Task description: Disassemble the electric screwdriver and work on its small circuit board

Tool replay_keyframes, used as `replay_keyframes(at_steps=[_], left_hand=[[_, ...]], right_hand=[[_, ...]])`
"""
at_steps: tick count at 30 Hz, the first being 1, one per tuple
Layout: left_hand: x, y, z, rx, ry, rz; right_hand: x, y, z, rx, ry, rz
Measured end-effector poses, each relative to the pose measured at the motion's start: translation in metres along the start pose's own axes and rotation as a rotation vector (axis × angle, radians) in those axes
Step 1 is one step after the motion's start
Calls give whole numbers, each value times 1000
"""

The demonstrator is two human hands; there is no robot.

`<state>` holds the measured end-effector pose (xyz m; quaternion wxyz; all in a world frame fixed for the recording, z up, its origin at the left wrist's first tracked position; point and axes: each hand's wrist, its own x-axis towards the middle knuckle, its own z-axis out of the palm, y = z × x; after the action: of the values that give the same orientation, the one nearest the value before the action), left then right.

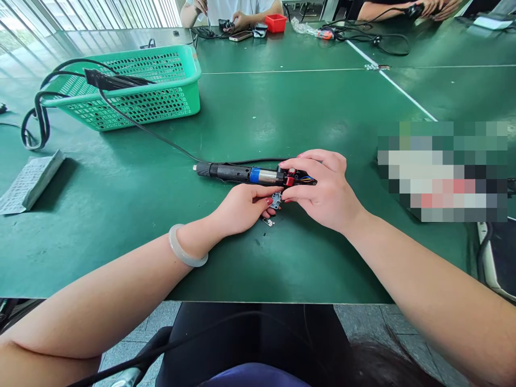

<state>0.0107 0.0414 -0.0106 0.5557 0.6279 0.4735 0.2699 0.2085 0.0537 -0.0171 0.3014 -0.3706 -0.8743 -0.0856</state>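
Note:
A long black cylindrical device (231, 172) lies crosswise on the table, its inside partly exposed: a blue band, a silver cylinder, a red part (289, 177) and thin coloured wires at the right end. Just below it, my left hand (245, 209) pinches a small grey part (276, 200) between thumb and fingers. My right hand (322, 185) spans the device's right end, fingers closed around it near the red part, with the lower fingertip close to the grey part. A small metallic piece (268, 221) lies on the table beneath my left fingertips.
A green basket (189, 91) at the back left holds black cables, and one cord (161, 138) runs toward the device. A wrapped paper block (30, 183) lies left. At right is a pixelated area. Across the table (258, 118), other people handle parts near a red bin (276, 23).

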Motion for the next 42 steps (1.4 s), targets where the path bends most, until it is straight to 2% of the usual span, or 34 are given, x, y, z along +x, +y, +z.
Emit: replay_keyframes(at_steps=[11, 21, 28, 36, 42], left_hand=[[0, 0, -1, 25, -20, 13], [2, -4, 1, -70, 9, -40], [2, -2, 1, -33, 11, -45], [3, -4, 3, -71, -5, -10], [3, -5, 3, -36, 39, 8]], right_hand=[[-3, 1, 2, -64, 14, -70], [-3, 1, 5, -50, 28, -17], [-5, 2, 5, -41, 50, -17], [-4, 0, 2, -29, -20, 80], [-5, -1, 2, -4, -26, 85]])
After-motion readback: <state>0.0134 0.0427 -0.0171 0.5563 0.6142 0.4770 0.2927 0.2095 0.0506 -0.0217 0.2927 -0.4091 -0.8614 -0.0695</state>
